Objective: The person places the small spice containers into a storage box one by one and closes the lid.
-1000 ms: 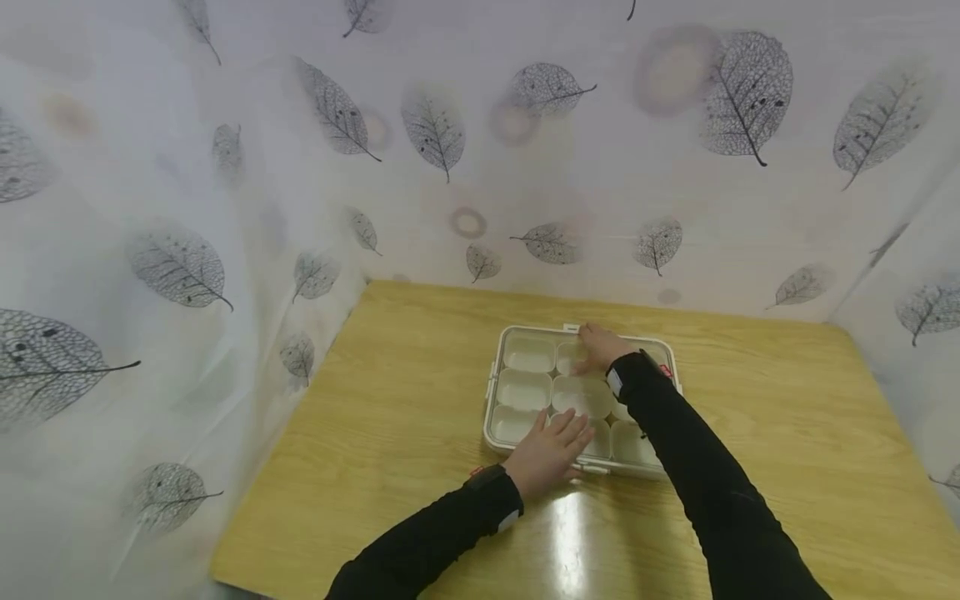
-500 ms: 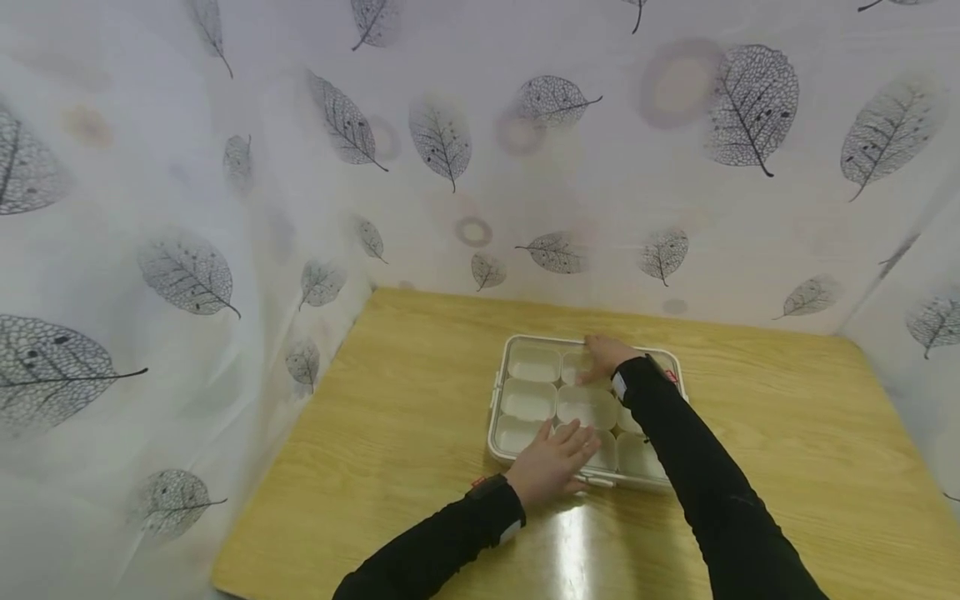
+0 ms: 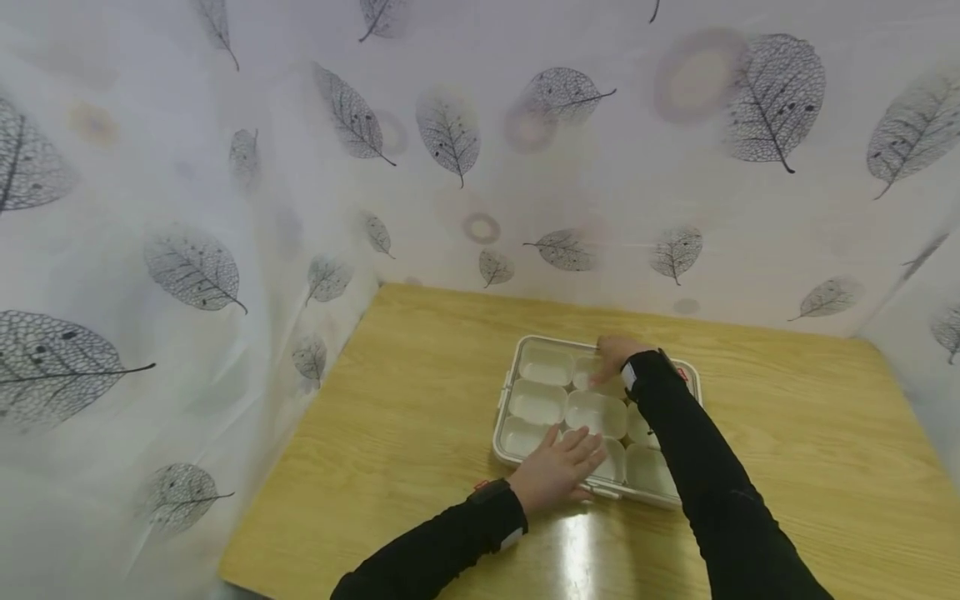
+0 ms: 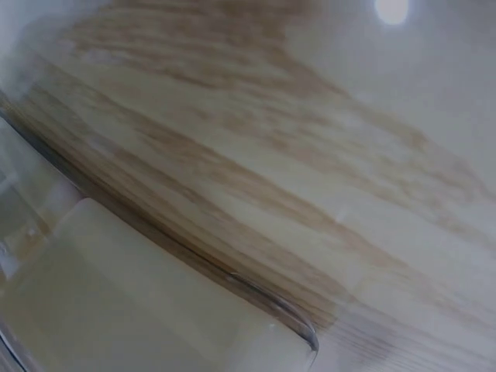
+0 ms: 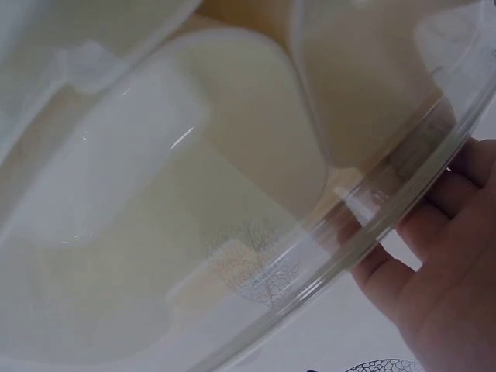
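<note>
A pale cream divided storage box [image 3: 538, 400] with a clear cover and clips on its sides lies on the wooden table. Rounded cups fill it in rows. My right hand [image 3: 617, 354] grips its far edge, thumb over the top. In the right wrist view the curled fingers [image 5: 387, 283] hook round the clear rim. Along the near edge, my left hand [image 3: 555, 471] rests with fingers straight and spread over the cover, thumb low by the front clip [image 3: 602, 492]. The left wrist view catches only a corner of the box [image 4: 155, 302], with the hand outside it.
The wooden table [image 3: 390, 400] extends to both sides of the box. Behind it and at the left hangs a white leaf-print sheet [image 3: 450, 250]. A light reflection [image 3: 576, 542] shines on the tabletop near the front.
The head view has shifted a little. The box sits very slightly nearer the front of the table, and both hands keep nearly the same places on it.
</note>
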Demonstrator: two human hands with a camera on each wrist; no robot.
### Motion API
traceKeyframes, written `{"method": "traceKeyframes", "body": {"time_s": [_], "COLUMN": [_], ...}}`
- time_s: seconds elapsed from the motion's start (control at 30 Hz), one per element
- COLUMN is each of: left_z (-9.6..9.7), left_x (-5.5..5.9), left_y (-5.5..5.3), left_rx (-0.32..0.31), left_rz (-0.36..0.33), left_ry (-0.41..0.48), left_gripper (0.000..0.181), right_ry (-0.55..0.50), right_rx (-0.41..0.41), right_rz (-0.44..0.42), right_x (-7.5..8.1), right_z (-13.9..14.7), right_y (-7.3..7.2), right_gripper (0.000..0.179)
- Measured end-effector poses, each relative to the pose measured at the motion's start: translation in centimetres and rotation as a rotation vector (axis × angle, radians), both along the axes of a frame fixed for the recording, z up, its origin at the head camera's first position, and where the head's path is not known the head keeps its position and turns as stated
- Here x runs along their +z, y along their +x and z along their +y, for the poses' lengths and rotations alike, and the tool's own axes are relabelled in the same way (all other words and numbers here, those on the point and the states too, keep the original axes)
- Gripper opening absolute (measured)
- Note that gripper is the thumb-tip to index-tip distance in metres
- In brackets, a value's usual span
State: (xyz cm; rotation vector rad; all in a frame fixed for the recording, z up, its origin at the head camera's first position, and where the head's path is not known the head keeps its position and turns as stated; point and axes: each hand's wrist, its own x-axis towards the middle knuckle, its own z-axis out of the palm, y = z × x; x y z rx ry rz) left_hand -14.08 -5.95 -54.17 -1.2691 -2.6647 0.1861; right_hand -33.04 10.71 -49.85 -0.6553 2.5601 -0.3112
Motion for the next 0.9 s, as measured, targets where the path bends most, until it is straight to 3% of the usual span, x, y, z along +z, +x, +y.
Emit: {"method": "traceKeyframes", "body": {"time_s": [0.2, 0.4, 0.6, 0.9], "left_z": [0.1, 0.8, 1.2, 0.5], "left_x": [0.2, -0.1, 0.4, 0.1], "left_y": [0.5, 0.1, 0.3, 0.3], "left_rx": [0.018, 0.019, 0.029, 0.053], "left_rz": [-0.005, 0.03, 0.001, -0.014], "left_ry": [-0.002, 0.015, 0.046, 0.063], "left_gripper": [0.069, 0.068, 0.069, 0.07], "right_ry": [-0.045, -0.026, -0.035, -0.147], "right_rx": [-0.011, 0.02, 0.033, -0.001], "right_rz": [-0.002, 0.1, 0.164, 0.231], "right_x": [0.7, 0.2, -0.3, -0.7], "right_z": [0.2, 0.8, 1.3, 1.1], "right_y": [1.0, 1.1, 1.6, 4.0], "right_gripper": [0.075, 0.072, 0.076, 0.079]}}
